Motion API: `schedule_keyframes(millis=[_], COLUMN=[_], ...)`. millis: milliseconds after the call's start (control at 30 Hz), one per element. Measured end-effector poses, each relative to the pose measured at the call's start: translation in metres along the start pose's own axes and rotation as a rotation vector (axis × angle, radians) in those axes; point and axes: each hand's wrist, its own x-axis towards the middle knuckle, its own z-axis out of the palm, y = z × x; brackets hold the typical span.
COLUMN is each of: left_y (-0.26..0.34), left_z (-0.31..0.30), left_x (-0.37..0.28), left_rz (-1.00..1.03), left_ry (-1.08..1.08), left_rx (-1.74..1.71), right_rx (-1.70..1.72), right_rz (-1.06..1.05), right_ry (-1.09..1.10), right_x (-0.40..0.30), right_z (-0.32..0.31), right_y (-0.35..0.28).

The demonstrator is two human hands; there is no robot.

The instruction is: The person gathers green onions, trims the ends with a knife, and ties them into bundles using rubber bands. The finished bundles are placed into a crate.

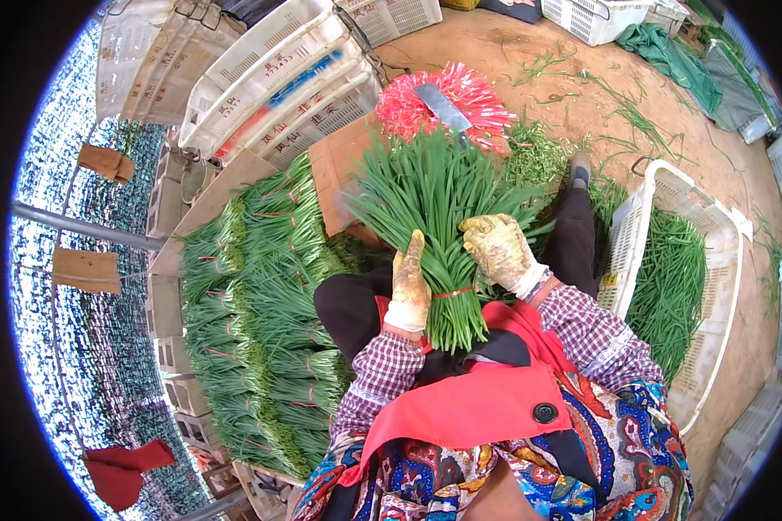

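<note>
A large bundle of green leafy stalks, apparently garlic chives (440, 247), stands over my lap, leaves pointing away from me, with a red tie around its lower part. My left hand (409, 280), in a stained yellowish glove, holds the bundle's left side, thumb extended upward. My right hand (498, 251), in a similar glove, has curled fingers at the bundle's right edge; whether they grip leaves is unclear. Beyond the leaf tips lies a mass of red plastic ties (401, 107) with a flat metal blade (443, 107) on top.
Tied chive bundles (274, 312) lie in rows at left. A white plastic crate (723, 325) with loose chives (668, 286) is at right. Stacked crates (287, 91) stand at upper left, beside a cardboard piece (332, 176). Trimmings (541, 159) litter the ground near my foot.
</note>
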Motion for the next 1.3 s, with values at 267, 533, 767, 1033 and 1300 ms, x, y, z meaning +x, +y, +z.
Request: schedule_keyframes(millis=[267,533,767,1033,1300], left_y=[0.016,-0.006,0.023,-0.011,0.003], left_z=[0.009,0.044,-0.027,0.016,0.010], left_x=[-0.005,0.004,0.012,-0.005,-0.003], left_rz=[0.035,-0.007,-0.175,-0.310,-0.129], left_ry=[0.015,-0.187,-0.212,-0.351,-0.304], left_rx=[0.085,0.114,0.219,-0.014,0.061], right_rx=[0.289,1.425,1.864,1.312,0.391], right_rz=[0.052,0.743,0.826,0.416,0.467], right_ry=[0.430,0.041,0.096,0.060,-0.107], right_x=[-0.002,-0.057,-0.078,-0.059,-0.014], right_z=[-0.043,0.020,0.020,0.010,-0.080], right_y=[-0.013,-0.036,-0.001,-0.022,-0.013])
